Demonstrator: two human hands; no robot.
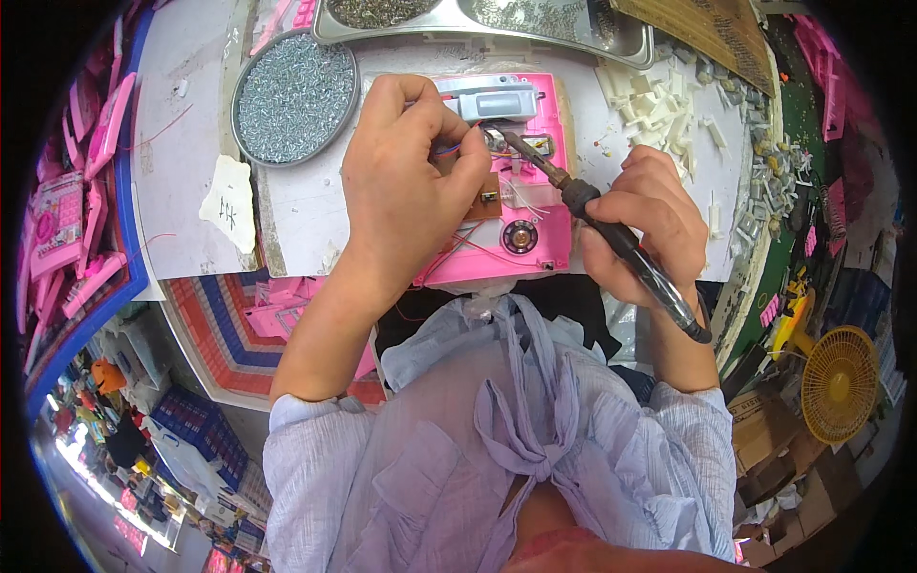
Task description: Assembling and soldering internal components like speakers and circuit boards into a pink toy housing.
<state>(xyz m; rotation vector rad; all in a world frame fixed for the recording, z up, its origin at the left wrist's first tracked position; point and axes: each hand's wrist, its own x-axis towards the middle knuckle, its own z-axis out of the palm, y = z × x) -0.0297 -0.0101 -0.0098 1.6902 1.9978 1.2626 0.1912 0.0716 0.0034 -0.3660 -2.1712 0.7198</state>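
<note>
An opened pink plastic toy casing point(544, 205) lies in front of me, with thin wires, a brown circuit board point(488, 204) and a round speaker point(521, 237) inside. A light blue plastic part point(497, 102) sits across its far end. My left hand point(401, 181) is over the casing's left side, thumb and forefinger pinched on a thin wire, mostly hidden by the fingers. My right hand point(654, 215) grips a soldering iron point(635, 258) by its black handle. The iron's tip is close to my left fingertips, at a small shiny metal part point(494, 139); contact is unclear.
A round pan point(236, 107) of small metal screws stands at the far left, beside a torn white scrap point(229, 205). Behind is a metal tray point(411, 34) with small parts. White plastic pieces point(659, 110) are heaped right. Pink casings point(57, 215) fill the left side.
</note>
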